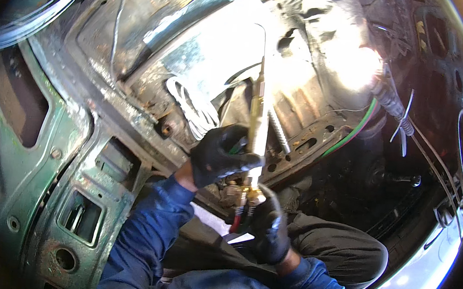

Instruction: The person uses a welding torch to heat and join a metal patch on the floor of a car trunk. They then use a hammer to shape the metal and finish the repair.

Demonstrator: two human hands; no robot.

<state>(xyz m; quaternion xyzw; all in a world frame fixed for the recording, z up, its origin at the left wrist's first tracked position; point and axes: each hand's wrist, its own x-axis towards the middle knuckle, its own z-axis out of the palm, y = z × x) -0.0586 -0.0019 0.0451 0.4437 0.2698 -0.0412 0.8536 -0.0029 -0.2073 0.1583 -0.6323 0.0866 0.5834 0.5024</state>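
Note:
A brass gas torch (pixel 259 105) stands nearly upright in front of me, its thin bent tip pointing away. Wrapped around the lower torch body is my left hand (pixel 219 155), in a black glove. My right hand (pixel 271 229), also gloved, has its fingers closed at the brass valve fittings at the torch's base; the glare hides exactly what they pinch. A red hose (pixel 235 222) runs down from those fittings. Strong glare washes out part of the torch, and I cannot make out a flame at its tip.
A lit work lamp (pixel 369 71) glares at the right, above hanging wires. Beyond my hands lie the rusty car floor and a coil of white cable (pixel 189 107). A green line (pixel 356 134) crosses nearby. Green door metal (pixel 49 145) stands left; my bent knee (pixel 343 250) is right.

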